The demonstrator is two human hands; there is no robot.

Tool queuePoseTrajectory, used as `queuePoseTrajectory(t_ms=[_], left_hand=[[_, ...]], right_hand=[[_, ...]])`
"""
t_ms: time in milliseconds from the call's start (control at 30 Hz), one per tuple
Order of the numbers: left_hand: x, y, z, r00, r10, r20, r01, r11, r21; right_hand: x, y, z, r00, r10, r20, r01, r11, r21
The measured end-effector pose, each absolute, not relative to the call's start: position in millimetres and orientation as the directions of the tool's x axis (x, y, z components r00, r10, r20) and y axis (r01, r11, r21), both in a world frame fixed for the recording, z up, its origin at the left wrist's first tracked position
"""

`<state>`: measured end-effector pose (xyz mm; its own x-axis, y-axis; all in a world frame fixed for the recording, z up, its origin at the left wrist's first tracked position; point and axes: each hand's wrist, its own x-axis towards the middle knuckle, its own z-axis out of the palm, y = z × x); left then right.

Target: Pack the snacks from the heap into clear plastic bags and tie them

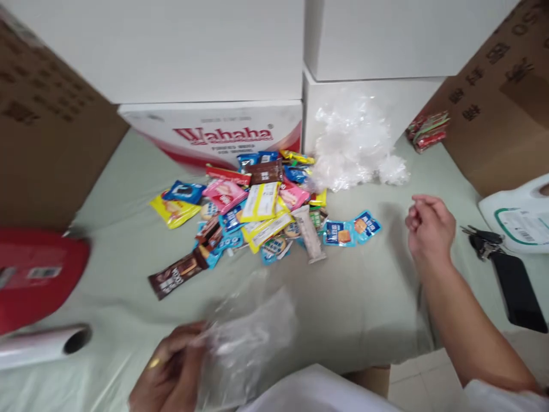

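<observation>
Your left hand (171,366) pinches the edge of the clear plastic bag (253,337), which stretches out to that hand's right, nearer you than the snack pile (261,200). Your right hand (431,226), fingers curled in, is well apart from the bag, between the blue packets (338,233) and the keys (489,235). The crumpled plastic heap (355,143) lies beyond both hands.

Soft, diffuse light, faint shadows on the cloth (364,309), pale glints on the clear bag (253,337), slight blur.
</observation>
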<state>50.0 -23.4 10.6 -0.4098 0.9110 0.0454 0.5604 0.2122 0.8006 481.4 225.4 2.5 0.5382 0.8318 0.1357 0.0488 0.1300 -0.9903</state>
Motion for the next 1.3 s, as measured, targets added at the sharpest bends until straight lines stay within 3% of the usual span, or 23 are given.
queuePoseTrajectory(t_ms=[133, 200, 267, 433, 633, 700, 900, 1100, 1233, 1300], left_hand=[[86.7, 31.8, 13.0, -0.363, 0.911, 0.198, 0.229, -0.119, 0.966], [100.5, 57.5, 2.5, -0.292, 0.920, 0.260, 0.091, -0.243, 0.966], [107.7, 73.5, -14.3, -0.207, 0.939, 0.275, 0.019, -0.277, 0.961], [101.5, 85.8, -47.3, -0.037, 0.985, 0.168, -0.135, -0.171, 0.976], [91.0, 95.4, -42.7, 0.171, 0.974, -0.147, -0.491, 0.214, 0.845], [92.1, 97.2, -40.5, 0.201, 0.957, -0.211, -0.483, 0.284, 0.828], [97.3, 98.4, -45.1, 0.234, 0.955, -0.183, -0.204, 0.232, 0.951], [94.5, 108.7, -45.7, 0.070, 0.983, -0.170, -0.392, 0.184, 0.901], [95.1, 111.7, -45.2, 0.035, 0.985, -0.170, -0.435, 0.168, 0.884], [95.8, 111.0, -45.4, 0.036, 0.984, -0.172, -0.440, 0.171, 0.882]], right_hand=[[404.5, 118.0, 16.6, 0.168, 0.985, 0.046, 0.142, 0.022, -0.990], [373.8, 89.2, 16.0, 0.012, 0.997, 0.081, 0.226, 0.076, -0.971], [350.6, 76.2, 13.9, -0.030, 0.990, 0.140, 0.232, 0.143, -0.962], [318.2, 70.0, 7.5, 0.076, 0.995, 0.063, 0.049, 0.059, -0.997], [303.7, 59.4, -7.5, 0.135, 0.990, -0.039, 0.157, -0.060, -0.986], [302.6, 55.0, -7.9, 0.125, 0.992, -0.021, 0.157, -0.041, -0.987], [308.9, 36.8, -2.5, 0.023, 0.985, 0.169, 0.319, 0.153, -0.935], [335.3, 4.3, -13.4, 0.226, 0.965, 0.135, 0.455, 0.018, -0.890], [352.1, -26.4, -22.4, 0.166, 0.985, 0.041, 0.559, -0.059, -0.827], [356.0, -38.7, -18.0, 0.200, 0.971, 0.128, 0.673, -0.041, -0.738]])
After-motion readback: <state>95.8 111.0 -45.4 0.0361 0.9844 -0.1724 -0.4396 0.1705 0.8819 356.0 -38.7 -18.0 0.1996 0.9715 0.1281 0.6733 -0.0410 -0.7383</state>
